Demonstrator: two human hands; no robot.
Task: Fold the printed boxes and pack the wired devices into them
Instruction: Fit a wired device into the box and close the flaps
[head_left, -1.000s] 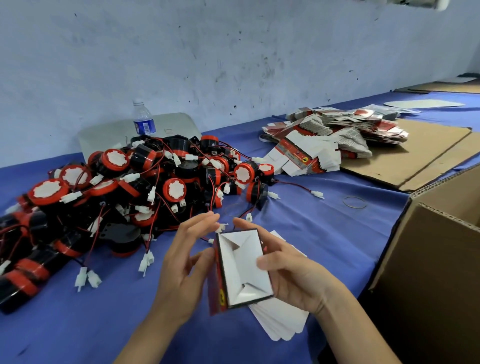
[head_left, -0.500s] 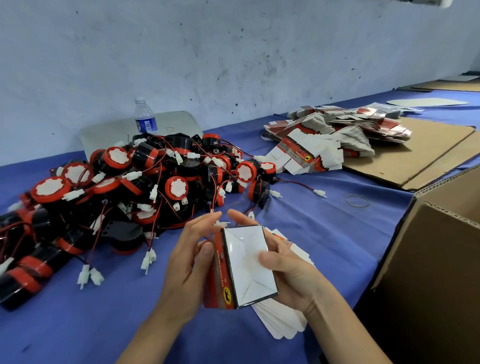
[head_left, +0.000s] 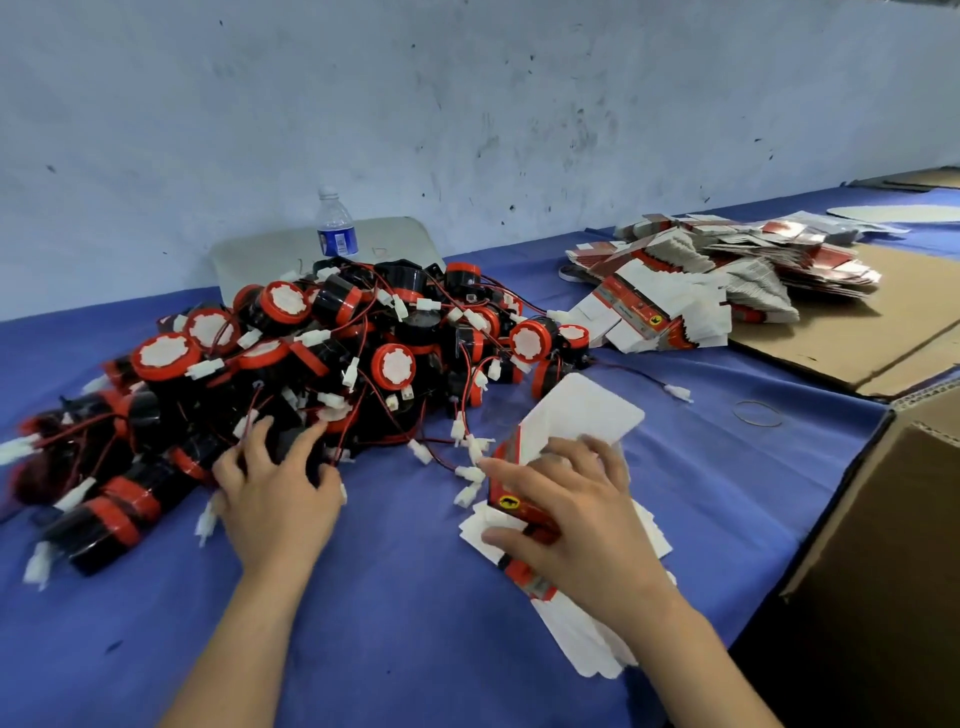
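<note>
Box: your right hand (head_left: 566, 512) grips one folded red-and-white printed cardboard box (head_left: 524, 499), top flap open, unfilled.
Device: your left hand (head_left: 278, 486) curls round a black-and-red wired device (head_left: 291, 441) at the heap's near edge.
Remaining: device heap (head_left: 322, 358), flat box stack (head_left: 727, 270) at the bench's far right.

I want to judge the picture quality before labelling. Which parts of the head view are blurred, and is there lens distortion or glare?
Head view: motion blur smears the right hand, the printed box in its grip and the left hand; the far device pile and water bottle stay sharp. Wide-angle distortion bends the table's back edge. Lighting is soft and even, with no strong glare.
</note>
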